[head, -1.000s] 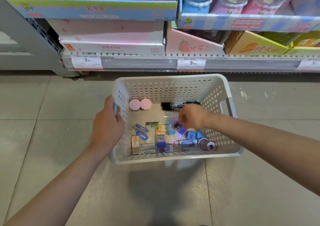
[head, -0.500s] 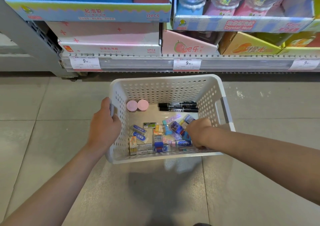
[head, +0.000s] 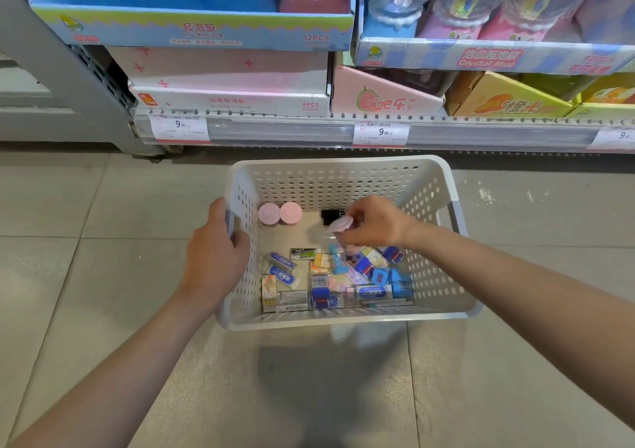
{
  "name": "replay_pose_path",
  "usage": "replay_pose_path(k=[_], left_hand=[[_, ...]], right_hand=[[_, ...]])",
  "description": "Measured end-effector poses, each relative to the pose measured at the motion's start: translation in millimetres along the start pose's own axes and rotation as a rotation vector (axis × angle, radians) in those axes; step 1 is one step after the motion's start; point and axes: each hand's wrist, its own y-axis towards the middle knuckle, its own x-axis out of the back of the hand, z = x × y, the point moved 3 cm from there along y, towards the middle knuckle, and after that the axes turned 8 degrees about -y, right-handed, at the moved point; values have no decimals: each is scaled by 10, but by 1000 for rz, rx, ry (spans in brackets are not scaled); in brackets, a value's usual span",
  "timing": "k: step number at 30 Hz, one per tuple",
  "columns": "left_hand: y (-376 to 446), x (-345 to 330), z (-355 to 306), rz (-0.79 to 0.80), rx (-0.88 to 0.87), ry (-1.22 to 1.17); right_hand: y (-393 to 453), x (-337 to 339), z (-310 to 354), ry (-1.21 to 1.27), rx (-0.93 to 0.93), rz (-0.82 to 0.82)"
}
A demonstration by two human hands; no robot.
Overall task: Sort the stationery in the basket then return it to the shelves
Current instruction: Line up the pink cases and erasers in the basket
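Note:
A white perforated basket [head: 347, 318] sits on the tiled floor in front of the shelves. My left hand [head: 214, 258] grips its left handle. My right hand [head: 372, 222] hovers inside the basket toward the back, pinching a small round pinkish tape roll [head: 339, 224]. Two pink round cases [head: 280, 213] stand at the back left of the basket. Black markers [head: 331, 214] lie at the back, mostly hidden by my right hand. Several erasers and small packets [head: 343, 276] lie piled toward the near side.
The bottom shelf [head: 309, 131] with price tags runs across just behind the basket. It carries pink, blue and orange display boxes [head: 226, 80] of slime and toys. A grey shelf post [head: 68, 56] stands at the left. Grey floor tiles surround the basket.
My right hand has risen from the basket's near right corner to the back, now holding the round tape roll. The left hand stays on the handle.

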Motion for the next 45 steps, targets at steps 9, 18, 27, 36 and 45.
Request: replay_pose_path(k=[9, 18, 27, 36, 45], left_hand=[[-20, 10, -14, -51, -68, -77], [-22, -12, 40, -69, 17, -259], [-17, -17, 58, -68, 2, -255], [-16, -11, 51, -79, -1, -236], [-17, -2, 29, -69, -6, -208]], right_hand=[[279, -411, 87, 299, -111, -390], [445, -596, 193, 275, -188, -451], [532, -644, 182, 340, -245, -462], [527, -659, 219, 445, -272, -424], [273, -582, 83, 7, -91, -279]])
